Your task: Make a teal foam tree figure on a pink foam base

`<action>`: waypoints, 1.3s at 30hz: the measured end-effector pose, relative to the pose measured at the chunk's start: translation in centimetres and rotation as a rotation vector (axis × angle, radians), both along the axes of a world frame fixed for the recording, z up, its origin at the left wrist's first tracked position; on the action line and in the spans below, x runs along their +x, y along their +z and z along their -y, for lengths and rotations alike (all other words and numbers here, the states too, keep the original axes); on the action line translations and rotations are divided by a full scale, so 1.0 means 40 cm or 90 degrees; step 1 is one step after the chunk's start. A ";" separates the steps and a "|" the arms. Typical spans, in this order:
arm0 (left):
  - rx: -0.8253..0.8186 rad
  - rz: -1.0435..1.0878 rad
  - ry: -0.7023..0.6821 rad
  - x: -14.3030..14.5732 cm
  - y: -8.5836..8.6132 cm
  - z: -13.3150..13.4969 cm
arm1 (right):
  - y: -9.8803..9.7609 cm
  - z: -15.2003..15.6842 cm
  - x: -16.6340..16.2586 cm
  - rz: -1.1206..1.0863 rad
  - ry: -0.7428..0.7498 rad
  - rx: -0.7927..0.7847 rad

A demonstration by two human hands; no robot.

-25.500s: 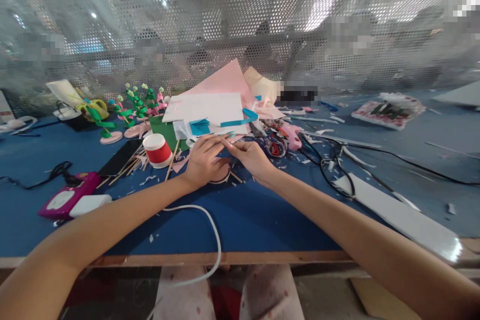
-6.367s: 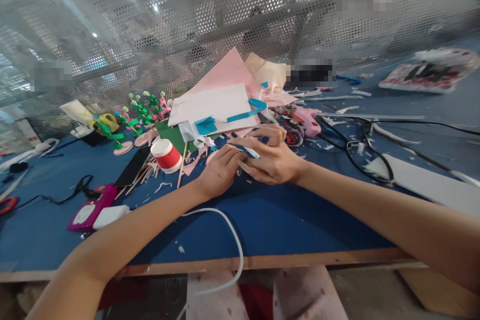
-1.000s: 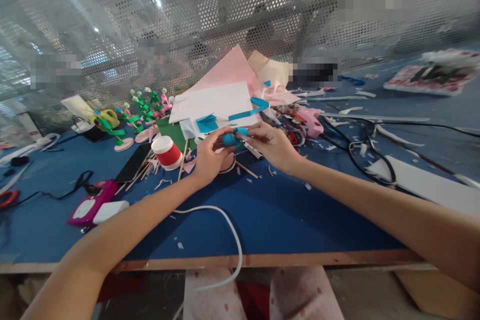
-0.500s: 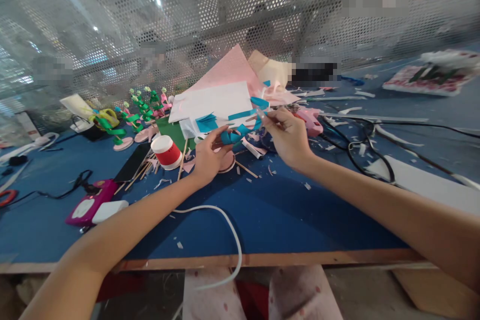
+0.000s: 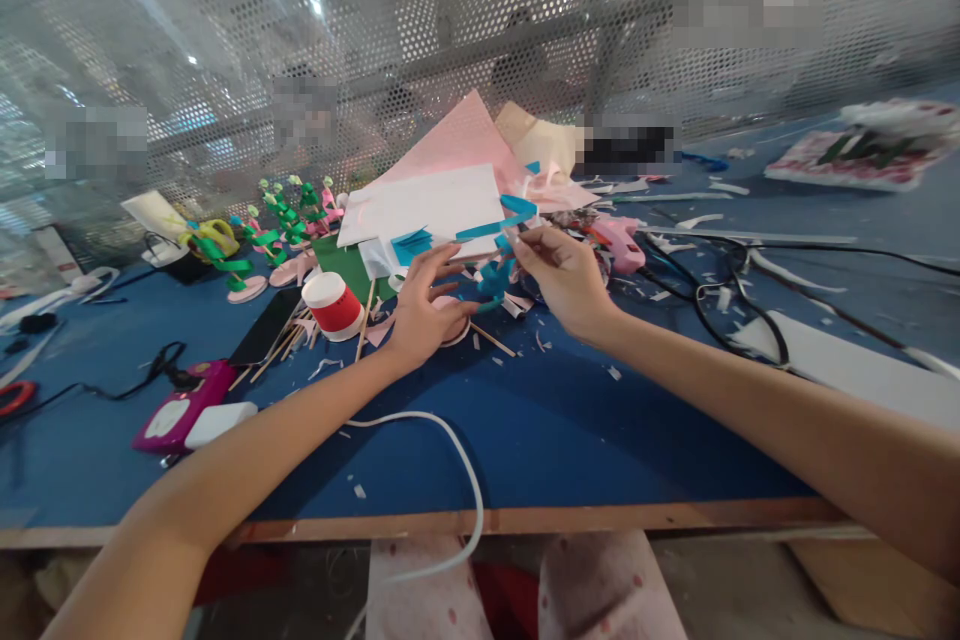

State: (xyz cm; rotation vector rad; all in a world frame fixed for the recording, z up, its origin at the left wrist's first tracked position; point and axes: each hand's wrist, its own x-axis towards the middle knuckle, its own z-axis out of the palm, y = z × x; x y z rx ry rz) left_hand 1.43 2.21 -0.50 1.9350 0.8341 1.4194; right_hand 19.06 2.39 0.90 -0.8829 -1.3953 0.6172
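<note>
A curled blue paper strip (image 5: pixel 493 280) hangs between my two hands. My right hand (image 5: pixel 566 278) pinches its upper end between thumb and fingertips. Spread fingers on my left hand (image 5: pixel 426 308) stand around the strip's lower left side; the index finger and thumb are apart, and a fingertip seems to touch the curl. Below the left hand lies a round pink disc (image 5: pixel 454 331), partly covered by the fingers. Behind the strip, cut blue paper pieces (image 5: pixel 412 245) rest on white paper sheets (image 5: pixel 427 205).
Left of my hands stand a red-and-white paper cup (image 5: pixel 334 306), a dark phone (image 5: pixel 266 325), thin wooden sticks and a magenta power adapter (image 5: pixel 184 407). Several green spiral paper plants (image 5: pixel 289 215) stand behind. At right are a pink glue gun (image 5: pixel 624 242) and black cables. A white cable (image 5: pixel 465 460) crosses the front edge.
The blue strip has gone from a stretched spiral to a tighter, hanging curl. My left fingers have opened and spread. My right hand has shifted slightly left and down.
</note>
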 end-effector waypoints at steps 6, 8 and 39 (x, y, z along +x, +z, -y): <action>-0.019 -0.035 0.035 -0.001 0.001 -0.002 | 0.006 0.005 -0.006 -0.081 0.079 -0.057; -0.035 -0.044 0.018 -0.001 0.000 -0.005 | 0.009 0.006 -0.008 -0.119 0.127 -0.093; -0.052 -0.016 -0.020 0.005 -0.005 -0.006 | 0.017 -0.001 0.007 0.073 0.091 0.022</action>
